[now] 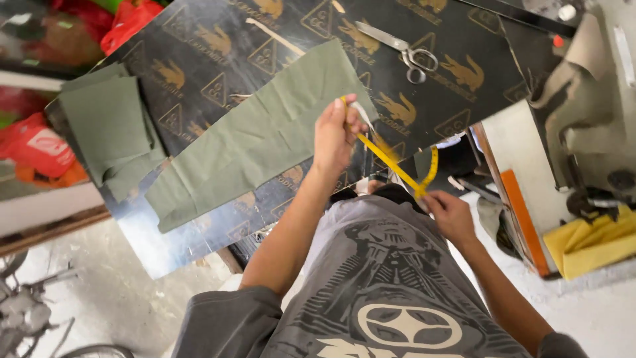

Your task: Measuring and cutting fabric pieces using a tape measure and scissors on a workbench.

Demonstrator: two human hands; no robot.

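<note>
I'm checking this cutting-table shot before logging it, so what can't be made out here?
Head view only:
- Yellow measuring tape: markings too small and blurred.
- Left hand: fingertips hidden behind the hand itself.
- Right hand: fingertips curled under, grip unclear.
- Green cloth: corner under the left hand hidden.

scissors (405, 50) on black table (218, 40) | folded green cloth stack (109, 126) left | yellow fabric (593, 242) right | red bags (40, 149)

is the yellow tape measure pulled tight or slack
Mostly tight: the yellow tape measure runs straight between the left hand and right hand; its spare end loops loosely.
</note>
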